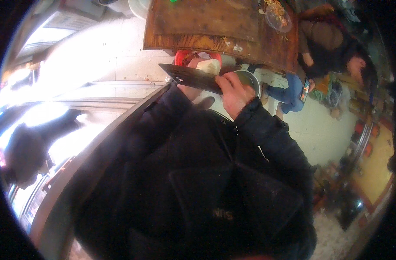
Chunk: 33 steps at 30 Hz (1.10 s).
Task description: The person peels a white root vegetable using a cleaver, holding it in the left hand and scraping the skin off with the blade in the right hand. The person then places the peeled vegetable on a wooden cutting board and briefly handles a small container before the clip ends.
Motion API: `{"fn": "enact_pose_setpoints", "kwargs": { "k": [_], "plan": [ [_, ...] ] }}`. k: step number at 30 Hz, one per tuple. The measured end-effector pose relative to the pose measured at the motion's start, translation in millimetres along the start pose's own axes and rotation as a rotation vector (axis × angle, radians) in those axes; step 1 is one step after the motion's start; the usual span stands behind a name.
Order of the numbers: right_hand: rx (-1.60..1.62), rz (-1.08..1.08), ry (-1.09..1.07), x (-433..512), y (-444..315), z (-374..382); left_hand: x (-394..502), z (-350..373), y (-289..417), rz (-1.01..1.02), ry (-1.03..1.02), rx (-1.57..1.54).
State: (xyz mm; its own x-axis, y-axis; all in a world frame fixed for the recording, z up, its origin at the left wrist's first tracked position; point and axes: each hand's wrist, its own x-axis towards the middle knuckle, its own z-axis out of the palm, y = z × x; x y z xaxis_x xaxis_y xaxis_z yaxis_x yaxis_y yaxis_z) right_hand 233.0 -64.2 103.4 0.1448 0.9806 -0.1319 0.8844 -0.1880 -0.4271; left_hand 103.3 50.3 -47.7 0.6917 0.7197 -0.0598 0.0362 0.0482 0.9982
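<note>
My right hand (235,92) is closed around the near right end of a dark-bladed cleaver (191,78). The blade reaches out to the left, its pointed corner farthest from the hand. Behind the blade is a pale, peeled-looking piece of vegetable (209,66), of which only the upper part shows. My left hand (188,92) holds this piece from the left; the blade hides the middle of the hand. Whether the edge touches the piece, I cannot tell. A red plastic basin or bin (219,59) with scraps in it is just beyond them.
A wooden table (204,42) stands ahead, with a clear plastic bowl of food (287,27) and crumbs on it. Beside my right hand is a pale-rimmed bucket (258,85). To the right, a seated person (295,87) holds a phone (305,89). A door frame edge (120,120) runs along my left.
</note>
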Motion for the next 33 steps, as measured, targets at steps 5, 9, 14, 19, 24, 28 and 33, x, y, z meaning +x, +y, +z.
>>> {"fn": "enact_pose_setpoints", "kwargs": {
  "k": [5,9,14,19,24,28,33],
  "plan": [
    [0.019,0.065,-0.02,4.7,-3.8,6.2,1.7,2.2,-16.4,-0.044,0.003,-0.146],
    [0.105,0.094,-0.034,6.0,-4.2,8.3,-1.1,-0.9,-10.3,-0.009,-0.048,-0.002],
    [0.159,0.098,-0.1,5.6,-1.5,15.8,0.9,2.0,-9.3,0.038,-0.125,0.072],
    [0.167,0.094,-0.068,13.7,0.2,33.9,-0.5,4.3,-27.5,0.145,-0.077,-0.014],
    [0.275,0.072,0.012,17.7,5.9,50.3,0.5,0.5,-25.1,0.047,-0.17,0.135],
    [0.393,0.177,-0.005,30.3,21.2,60.7,-9.2,-0.2,-9.7,-0.505,0.075,0.271],
    [0.667,0.478,-0.231,43.0,54.1,47.7,-13.9,-4.5,-8.2,-0.33,0.127,0.085]
  ]
}}
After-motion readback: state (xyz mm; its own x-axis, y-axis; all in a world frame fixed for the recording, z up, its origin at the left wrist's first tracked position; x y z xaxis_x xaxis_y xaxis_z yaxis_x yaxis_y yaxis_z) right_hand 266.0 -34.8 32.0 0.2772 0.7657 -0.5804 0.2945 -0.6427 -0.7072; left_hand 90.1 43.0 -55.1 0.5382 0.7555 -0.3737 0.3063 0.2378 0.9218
